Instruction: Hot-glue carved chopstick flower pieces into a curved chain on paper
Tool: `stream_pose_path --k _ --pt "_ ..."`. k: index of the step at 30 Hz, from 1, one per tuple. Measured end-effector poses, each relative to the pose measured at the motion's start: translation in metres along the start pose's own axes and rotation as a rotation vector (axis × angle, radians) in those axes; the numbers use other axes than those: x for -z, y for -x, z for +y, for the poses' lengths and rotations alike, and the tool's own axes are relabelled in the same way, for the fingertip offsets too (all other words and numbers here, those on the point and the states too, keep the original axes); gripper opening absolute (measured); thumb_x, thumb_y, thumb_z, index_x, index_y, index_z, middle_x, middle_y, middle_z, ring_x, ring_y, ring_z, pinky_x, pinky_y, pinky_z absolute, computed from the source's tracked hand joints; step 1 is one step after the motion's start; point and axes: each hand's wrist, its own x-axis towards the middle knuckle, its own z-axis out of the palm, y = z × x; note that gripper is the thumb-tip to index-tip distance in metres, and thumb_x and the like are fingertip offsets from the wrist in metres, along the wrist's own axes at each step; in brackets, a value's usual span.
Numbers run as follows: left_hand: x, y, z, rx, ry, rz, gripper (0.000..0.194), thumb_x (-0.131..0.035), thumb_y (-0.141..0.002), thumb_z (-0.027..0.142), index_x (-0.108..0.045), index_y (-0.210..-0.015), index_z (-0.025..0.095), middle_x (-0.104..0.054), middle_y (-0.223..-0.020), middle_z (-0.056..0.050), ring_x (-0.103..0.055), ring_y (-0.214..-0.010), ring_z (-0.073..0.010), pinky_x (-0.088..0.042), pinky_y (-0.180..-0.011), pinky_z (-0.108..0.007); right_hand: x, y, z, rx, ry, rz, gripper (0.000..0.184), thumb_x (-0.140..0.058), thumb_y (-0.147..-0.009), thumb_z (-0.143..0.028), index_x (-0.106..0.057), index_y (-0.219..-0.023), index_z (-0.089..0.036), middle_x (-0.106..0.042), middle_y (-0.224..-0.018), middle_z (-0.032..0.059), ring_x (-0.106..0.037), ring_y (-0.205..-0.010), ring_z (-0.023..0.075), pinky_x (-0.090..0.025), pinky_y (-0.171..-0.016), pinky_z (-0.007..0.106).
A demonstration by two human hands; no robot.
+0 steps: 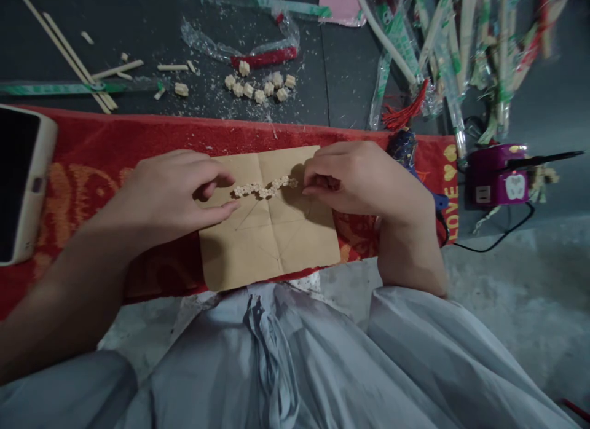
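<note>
A wavy strand of small pale, flower-shaped pieces (266, 189) lies across a creased sheet of brown paper (299, 251). Thin pencil lines run over the paper below the strand. My left hand (184, 192) is at the strand's left end, its thumb and fingers parted around that end with nothing visibly gripped. Just past the right end, my right hand (345, 177) has its fingers curled, with thumb and index fingertips close together. Whatever may be between those tips is too small or hidden to make out.
Loose pale pieces (259, 96) and thin sticks (74, 54) lie on the dark table beyond the red towel (175, 131). A phone (27, 183) is at left. Wrapped sticks (456, 42), a blue tool (440, 201) and a purple box with a cord (498, 174) occupy the right.
</note>
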Motion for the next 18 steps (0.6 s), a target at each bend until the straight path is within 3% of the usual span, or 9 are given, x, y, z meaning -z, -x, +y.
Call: stream_pose_path --k 9,18 --pt "-0.0008 0.0007 -0.0038 0.023 0.019 0.008 0.031 -0.08 -0.085 0.053 -0.08 -0.107 0.031 -0.065 -0.085 0.0 -0.067 -0.09 -0.0262 -0.042 -0.079 -0.038 0.005 -0.0037 -0.0056 -0.064 0.033 -0.08 0.015 -0.067 -0.102 -0.019 -0.078 -0.092 -0.021 -0.077 -0.09 0.005 -0.064 -0.08 0.0197 -0.042 -0.075 0.035" --pt "-0.0011 0.0025 -0.0037 -0.029 0.062 0.037 0.034 -0.072 -0.088 0.055 -0.08 -0.105 0.027 -0.064 -0.08 0.0 -0.066 -0.081 -0.0233 -0.042 -0.075 -0.035 -0.0019 -0.0003 0.003 0.006 0.038 0.026 0.024 -0.064 -0.107 -0.028 -0.074 -0.086 -0.019 -0.072 -0.081 0.0042 -0.056 -0.074 0.0175 -0.034 -0.072 0.033"
